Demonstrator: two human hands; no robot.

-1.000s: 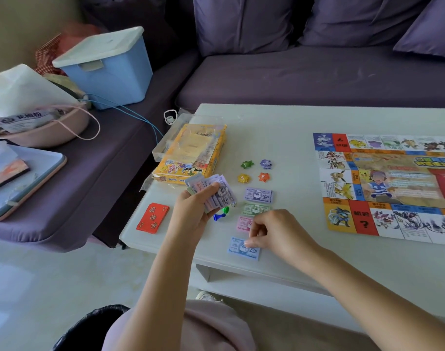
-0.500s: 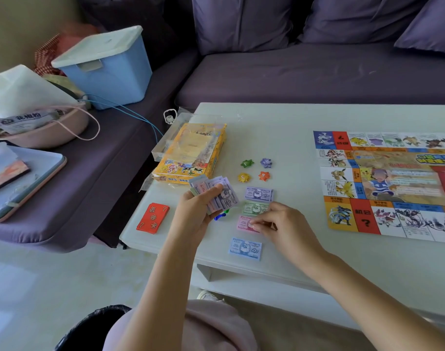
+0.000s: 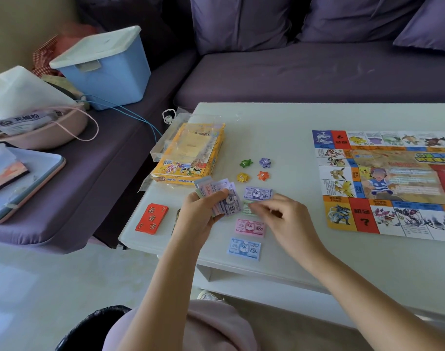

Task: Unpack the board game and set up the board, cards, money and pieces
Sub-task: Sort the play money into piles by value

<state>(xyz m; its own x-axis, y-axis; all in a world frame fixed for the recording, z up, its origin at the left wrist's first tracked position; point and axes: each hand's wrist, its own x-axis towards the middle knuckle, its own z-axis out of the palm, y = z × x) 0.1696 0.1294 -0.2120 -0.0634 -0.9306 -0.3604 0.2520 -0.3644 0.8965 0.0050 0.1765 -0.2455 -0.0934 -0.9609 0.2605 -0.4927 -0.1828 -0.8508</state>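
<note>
My left hand (image 3: 203, 214) grips a fanned stack of banknotes (image 3: 227, 196) above the white table (image 3: 292, 122). My right hand (image 3: 282, 219) has its curled fingertips pinching the green note (image 3: 247, 209), which it partly hides. A purple note pile (image 3: 258, 193) lies above that, with a pink one (image 3: 249, 227) and a blue one (image 3: 244, 248) below. Several star-shaped pieces (image 3: 253, 169) lie beyond the money. The unfolded board (image 3: 393, 178) lies at the right. A red card deck (image 3: 151, 219) sits near the table's left edge.
The yellow game box (image 3: 191, 155) with its clear lid stands at the table's left rear. A purple sofa (image 3: 305, 77) wraps around the back and left, holding a blue lidded bin (image 3: 102, 69), a pink basin (image 3: 46, 133) and a tray (image 3: 26, 181).
My right hand has moved away from me along the row of notes, from the blue pile past the pink one to the green one. My left hand keeps hold of its stack.
</note>
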